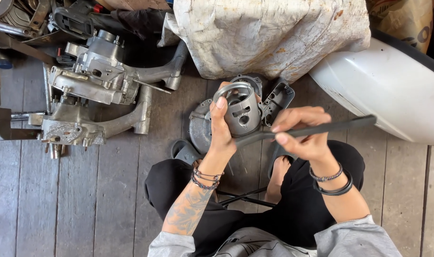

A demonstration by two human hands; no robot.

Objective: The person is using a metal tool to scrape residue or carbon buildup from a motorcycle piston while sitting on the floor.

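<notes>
Right hand [302,135] clenched on dark bar [321,128], left hand [221,128] gripping piston [241,112], engine cases [93,90] left

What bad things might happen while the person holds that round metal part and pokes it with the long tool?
1. The left hand grips the piston in mid-air, with only the fingers hooked over its rim; it might slip and drop onto the metal covers below.
2. The right hand holds the long dark tool close to the left hand; a slip could jab it.
3. A bare foot lies underneath.
</notes>
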